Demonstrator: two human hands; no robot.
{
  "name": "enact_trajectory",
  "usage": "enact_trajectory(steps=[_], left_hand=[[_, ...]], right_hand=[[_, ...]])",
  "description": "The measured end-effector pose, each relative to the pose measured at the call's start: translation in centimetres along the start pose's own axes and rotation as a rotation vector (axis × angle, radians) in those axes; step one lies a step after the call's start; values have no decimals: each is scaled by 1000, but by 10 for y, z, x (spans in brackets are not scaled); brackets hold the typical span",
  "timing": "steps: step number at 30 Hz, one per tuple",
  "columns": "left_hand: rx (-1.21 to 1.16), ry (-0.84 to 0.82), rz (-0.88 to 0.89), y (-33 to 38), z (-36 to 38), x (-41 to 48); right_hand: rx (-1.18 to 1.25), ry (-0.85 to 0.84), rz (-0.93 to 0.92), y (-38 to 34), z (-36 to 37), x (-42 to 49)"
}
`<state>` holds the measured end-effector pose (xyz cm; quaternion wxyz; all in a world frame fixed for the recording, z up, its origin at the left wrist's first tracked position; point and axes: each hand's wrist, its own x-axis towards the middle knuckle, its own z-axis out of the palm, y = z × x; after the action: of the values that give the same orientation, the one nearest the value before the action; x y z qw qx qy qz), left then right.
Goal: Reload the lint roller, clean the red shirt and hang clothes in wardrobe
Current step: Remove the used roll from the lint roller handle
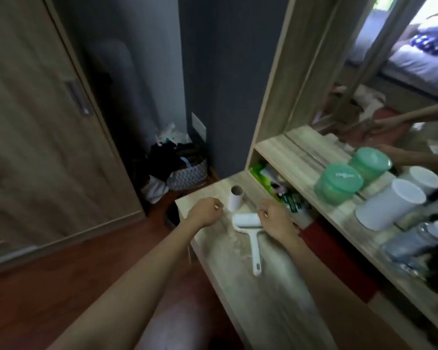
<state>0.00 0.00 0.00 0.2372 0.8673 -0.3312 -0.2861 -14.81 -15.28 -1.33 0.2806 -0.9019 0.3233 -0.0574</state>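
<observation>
While the lint roller (247,223) lies on our table (263,294), its reload looks about done.
Left hand (208,212) at its nine o'clock, right hand (276,219) at three, both curled; we cannot tell their grip. Cleaning and hanging remain.

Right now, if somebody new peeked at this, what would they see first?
Probably the white lint roller lying flat on the wooden table, between the left hand and the right hand, both with fingers curled. Just behind it a white roll stands upright, and to the right a green tub sits on the shelf by the mirror.
</observation>
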Motion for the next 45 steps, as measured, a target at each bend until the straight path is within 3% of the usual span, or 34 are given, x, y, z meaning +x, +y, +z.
enact_trajectory(steps=[6,10,19,27,33,45], left_hand=[[-418,-102,-232,4,64,14],[-571,-102,-259,-5,96,39],[-1016,-152,-363,22,61,11],[-938,-121,-191,-4,35,-7],[-877,-74,-30,-12,18,-20],[-789,-116,125,-10,-7,-25]], right_hand=[[74,-78,248,34,23,-5],[183,-74,310,41,34,3],[637,11,441,41,39,-3],[712,61,203,-1,9,-20],[705,-6,22,-28,0,-25],[938,-34,148,-50,-21,-21]])
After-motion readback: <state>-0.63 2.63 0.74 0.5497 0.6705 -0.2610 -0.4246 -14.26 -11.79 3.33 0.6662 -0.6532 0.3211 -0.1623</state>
